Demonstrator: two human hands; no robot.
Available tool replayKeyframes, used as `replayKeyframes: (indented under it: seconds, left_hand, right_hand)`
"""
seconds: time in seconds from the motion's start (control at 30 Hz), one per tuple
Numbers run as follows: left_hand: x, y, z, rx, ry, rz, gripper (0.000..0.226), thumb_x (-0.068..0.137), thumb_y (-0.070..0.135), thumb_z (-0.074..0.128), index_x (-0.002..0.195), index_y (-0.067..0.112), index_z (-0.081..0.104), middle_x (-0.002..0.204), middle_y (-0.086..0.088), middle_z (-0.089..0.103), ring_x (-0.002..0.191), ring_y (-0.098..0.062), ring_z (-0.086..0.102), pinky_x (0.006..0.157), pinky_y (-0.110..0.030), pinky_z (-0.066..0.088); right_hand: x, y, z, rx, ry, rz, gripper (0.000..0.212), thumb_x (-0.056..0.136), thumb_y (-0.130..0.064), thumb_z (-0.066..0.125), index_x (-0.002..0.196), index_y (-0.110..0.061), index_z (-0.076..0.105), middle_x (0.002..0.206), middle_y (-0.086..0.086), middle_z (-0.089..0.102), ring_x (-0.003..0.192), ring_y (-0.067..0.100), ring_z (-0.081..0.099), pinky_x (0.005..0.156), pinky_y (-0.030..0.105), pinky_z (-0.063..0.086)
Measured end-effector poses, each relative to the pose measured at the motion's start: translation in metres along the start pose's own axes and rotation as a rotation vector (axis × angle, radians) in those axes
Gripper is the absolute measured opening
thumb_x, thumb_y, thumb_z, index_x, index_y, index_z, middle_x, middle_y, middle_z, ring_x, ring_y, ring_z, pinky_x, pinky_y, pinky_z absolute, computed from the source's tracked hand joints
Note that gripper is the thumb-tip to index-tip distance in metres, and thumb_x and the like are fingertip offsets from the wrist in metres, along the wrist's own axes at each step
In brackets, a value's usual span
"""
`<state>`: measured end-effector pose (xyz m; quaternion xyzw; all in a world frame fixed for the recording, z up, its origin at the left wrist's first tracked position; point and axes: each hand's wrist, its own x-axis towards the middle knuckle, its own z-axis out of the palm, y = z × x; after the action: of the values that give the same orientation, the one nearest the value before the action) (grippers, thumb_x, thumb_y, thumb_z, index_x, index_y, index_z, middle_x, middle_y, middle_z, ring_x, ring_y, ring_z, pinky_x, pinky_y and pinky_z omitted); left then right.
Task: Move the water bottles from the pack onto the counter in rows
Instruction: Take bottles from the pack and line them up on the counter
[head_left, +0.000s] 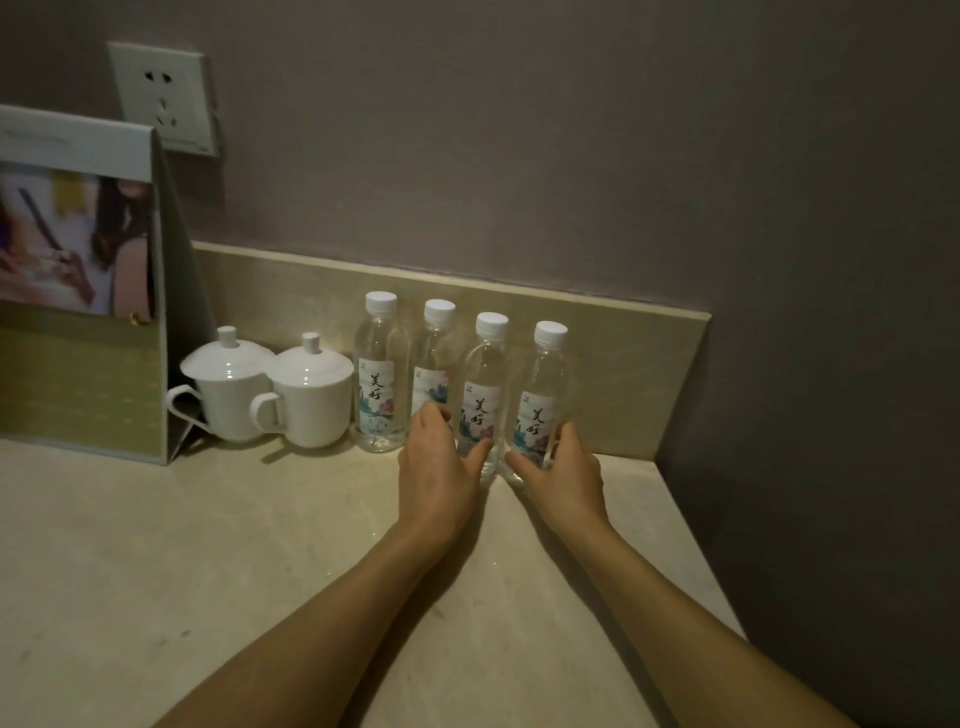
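Between the curled fingers of the left hand (441, 467) stands the third water bottle (480, 395) of a row of four: thumb on its near right side, fingers reaching round its left, toward the second bottle (435, 358). The right hand (563, 470) grips the fourth bottle (540, 400) low on the label, thumb at its left foot, fingers wrapped round the right. Both grips sit near the base, which looks chosen so the bottles can be slid and squared up without tipping. Left of the left hand's fingers, the first bottle (379, 374) stands free and upright, touching nothing but the counter (208, 545). All four stand close along the backsplash (613, 353), caps in a line, probably so a further row fits in front. The pack is out of view. Further left sit two lidded white cups (270, 389) and a standing card (78, 286).
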<state>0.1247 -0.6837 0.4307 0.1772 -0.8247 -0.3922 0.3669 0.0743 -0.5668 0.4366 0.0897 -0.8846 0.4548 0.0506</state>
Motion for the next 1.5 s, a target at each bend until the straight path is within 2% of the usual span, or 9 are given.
replayKeyframes:
  seconds: [0.13,0.33,0.57,1.0,1.17,1.33,1.5]
  left_hand:
    - [0.002,-0.001,0.003,0.028,0.009,0.007,0.037,0.083,0.029,0.076,0.106,0.015,0.05,0.102,-0.001,0.056,0.092,-0.014,0.056,0.072,-0.02,0.045]
    - [0.004,-0.003,0.005,0.076,0.024,0.018,0.039,0.082,0.031,0.076,0.106,0.013,0.052,0.102,-0.003,0.057,0.092,-0.017,0.056,0.077,-0.027,0.05]
    - [0.005,-0.001,0.009,0.098,0.038,0.031,0.037,0.083,0.03,0.075,0.105,0.012,0.052,0.101,-0.003,0.056,0.091,-0.016,0.054,0.072,-0.022,0.041]
    - [0.007,0.002,0.015,0.147,0.046,0.036,0.034,0.086,0.032,0.072,0.105,0.01,0.053,0.105,-0.007,0.058,0.095,-0.025,0.058,0.081,-0.037,0.053]
    - [0.007,0.003,0.016,0.183,0.057,0.035,0.029,0.088,0.032,0.069,0.103,0.01,0.055,0.1,-0.006,0.063,0.09,-0.023,0.061,0.072,-0.03,0.049]
    - [0.011,0.003,0.017,0.207,0.047,0.029,0.028,0.088,0.032,0.069,0.099,0.011,0.055,0.095,-0.007,0.066,0.087,-0.025,0.063,0.073,-0.039,0.054]
    - [0.015,0.003,0.016,0.234,0.042,0.036,0.029,0.087,0.034,0.07,0.098,0.011,0.057,0.094,-0.007,0.066,0.087,-0.025,0.064,0.074,-0.039,0.055]
  right_hand:
    - [0.005,0.004,0.002,0.003,0.0,-0.012,0.049,0.077,-0.042,0.075,0.112,-0.027,0.045,0.12,0.001,0.061,0.108,0.024,0.062,0.084,0.049,0.056]
    - [0.01,0.005,0.004,0.0,-0.003,-0.016,0.046,0.079,-0.04,0.074,0.112,-0.027,0.045,0.12,0.0,0.06,0.107,0.023,0.062,0.083,0.049,0.057]
    - [0.014,0.007,0.005,-0.014,0.008,-0.035,0.043,0.081,-0.04,0.073,0.109,-0.025,0.044,0.117,0.001,0.058,0.105,0.023,0.061,0.082,0.048,0.057]
    - [0.02,0.004,0.006,-0.054,0.03,-0.05,0.045,0.084,-0.041,0.07,0.115,-0.019,0.045,0.12,0.006,0.056,0.107,0.027,0.059,0.084,0.049,0.055]
    - [0.02,0.003,0.006,-0.05,0.035,-0.06,0.045,0.084,-0.041,0.069,0.114,-0.019,0.044,0.118,0.005,0.056,0.106,0.026,0.059,0.083,0.048,0.055]
    - [0.018,0.002,0.005,-0.072,0.029,-0.062,0.044,0.086,-0.04,0.068,0.116,-0.017,0.045,0.12,0.006,0.055,0.106,0.026,0.059,0.082,0.043,0.054]
    - [0.018,0.0,0.003,-0.084,0.008,-0.049,0.046,0.088,-0.038,0.066,0.122,-0.017,0.044,0.124,0.006,0.054,0.11,0.026,0.058,0.085,0.044,0.054]
